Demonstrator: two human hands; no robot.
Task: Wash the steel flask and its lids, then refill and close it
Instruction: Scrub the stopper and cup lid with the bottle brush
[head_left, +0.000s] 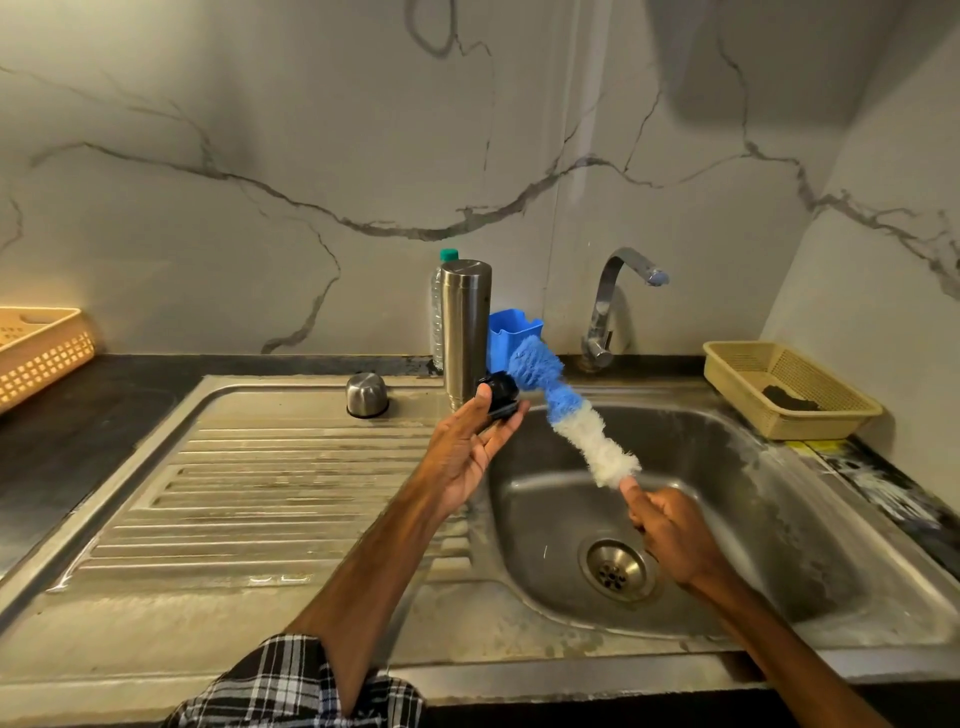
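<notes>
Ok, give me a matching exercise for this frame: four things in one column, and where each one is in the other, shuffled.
Things:
1. black lid
2. bottle brush
3. steel cap
4. steel flask

Places:
A. gripped by the right hand
B. standing in front of the plastic bottle
C. resting by itself on the drainboard
D. pinched in the left hand

Pairs: 1-D, 2-A, 3-C, 4-B

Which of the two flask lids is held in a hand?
The black lid, gripped by the left hand; the steel dome lid stands untouched on the drainboard.
</notes>
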